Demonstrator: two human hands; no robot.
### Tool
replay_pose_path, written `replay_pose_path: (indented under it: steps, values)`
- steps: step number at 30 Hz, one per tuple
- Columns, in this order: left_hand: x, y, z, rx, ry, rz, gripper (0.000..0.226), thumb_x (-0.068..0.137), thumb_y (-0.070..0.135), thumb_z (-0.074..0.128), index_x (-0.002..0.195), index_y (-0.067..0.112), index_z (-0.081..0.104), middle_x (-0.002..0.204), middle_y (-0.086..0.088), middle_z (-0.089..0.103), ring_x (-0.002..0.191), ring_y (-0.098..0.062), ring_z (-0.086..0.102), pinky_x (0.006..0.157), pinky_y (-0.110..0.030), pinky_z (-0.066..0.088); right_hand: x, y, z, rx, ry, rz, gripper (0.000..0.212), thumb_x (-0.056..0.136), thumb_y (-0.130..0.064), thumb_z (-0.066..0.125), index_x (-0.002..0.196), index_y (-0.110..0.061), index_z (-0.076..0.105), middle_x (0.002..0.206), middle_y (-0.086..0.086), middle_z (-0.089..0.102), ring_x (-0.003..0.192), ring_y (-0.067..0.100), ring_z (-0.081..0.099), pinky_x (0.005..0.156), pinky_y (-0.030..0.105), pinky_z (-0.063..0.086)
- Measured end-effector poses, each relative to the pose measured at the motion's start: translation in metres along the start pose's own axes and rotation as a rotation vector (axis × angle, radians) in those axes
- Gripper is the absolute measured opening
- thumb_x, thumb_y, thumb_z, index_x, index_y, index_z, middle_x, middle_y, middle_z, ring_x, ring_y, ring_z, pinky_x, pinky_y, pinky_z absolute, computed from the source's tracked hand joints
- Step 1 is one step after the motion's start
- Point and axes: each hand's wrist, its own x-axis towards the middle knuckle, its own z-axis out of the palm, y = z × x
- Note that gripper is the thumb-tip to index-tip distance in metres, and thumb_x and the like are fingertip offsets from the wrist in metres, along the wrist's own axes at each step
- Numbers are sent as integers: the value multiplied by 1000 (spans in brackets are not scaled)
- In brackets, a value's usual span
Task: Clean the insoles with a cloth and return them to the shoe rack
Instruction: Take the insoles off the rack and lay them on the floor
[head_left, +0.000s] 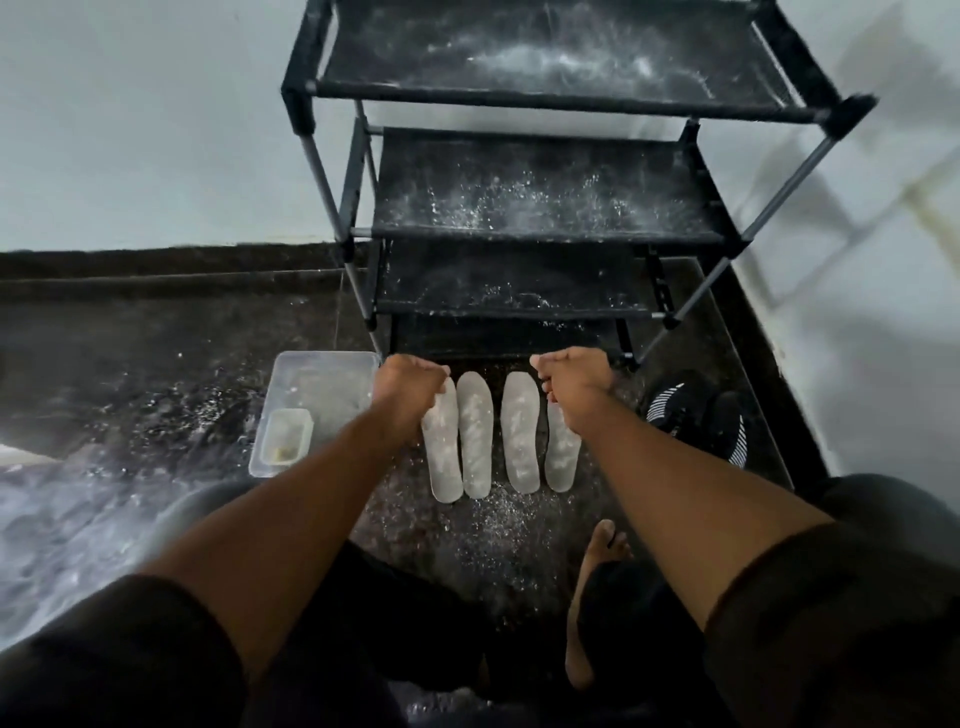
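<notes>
here four dusty insoles (475, 434) lie side by side on the floor before the shoe rack (540, 228). left hand (408, 384) and right hand (574, 379) pinch the outer pair's toe ends; they look thin, light, floppy.

Four insoles (492, 434) lie side by side on dusty floor (493, 540) at centre, narrow gaps btwn pairs. Shoe rack (540, 223) blocks 12 o'clock, its lowest shelf just beyond insole toes. Clear plastic tray (291, 384) crowds 9 o'clock; dark striped cloth (696, 410) sits at 3 o'clock. Bare foot (597, 582) near 5 o'clock. Open floor at 6 o'clock, btwn forearms.
</notes>
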Motion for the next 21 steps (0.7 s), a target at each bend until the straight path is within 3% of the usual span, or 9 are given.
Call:
replay_pose_path:
  steps: [7, 12, 17, 21]
  values:
    - [-9, -19, -22, -55, 14, -70, 15, 92, 18, 69, 82, 9, 75, 82, -9, 75, 63, -19, 59, 55, -23, 42, -17, 4, 16, 44, -10, 25, 12, 81, -13, 78, 83, -3, 73, 69, 8, 68, 50, 11, 55, 45, 22, 46]
    - [-6, -34, -19, -46, -1, -72, 15, 87, 25, 67, 78, 16, 76, 79, -5, 76, 62, -20, 59, 63, -28, 46, -16, 9, 25, 11, -9, 13, 10, 82, -14, 77, 83, -4, 73, 69, 6, 68, 51, 10, 56, 42, 19, 46]
    - [2, -36, -10, -64, 1, -68, 17, 94, 23, 64, 83, 18, 76, 75, -2, 74, 53, -13, 55, 54, -21, 42, -15, 16, 32, 28, -24, 46, 7, 83, -9, 74, 84, -4, 71, 71, 5, 68, 53, 12, 56, 44, 22, 47]
    - [7, -35, 0, -73, -13, -73, 15, 93, 20, 67, 80, 17, 72, 87, -9, 76, 63, -20, 62, 62, -28, 49, -12, 18, 33, 31, -33, 41, 6, 82, -6, 74, 80, -6, 68, 71, 5, 67, 50, 11, 55, 41, 22, 43]
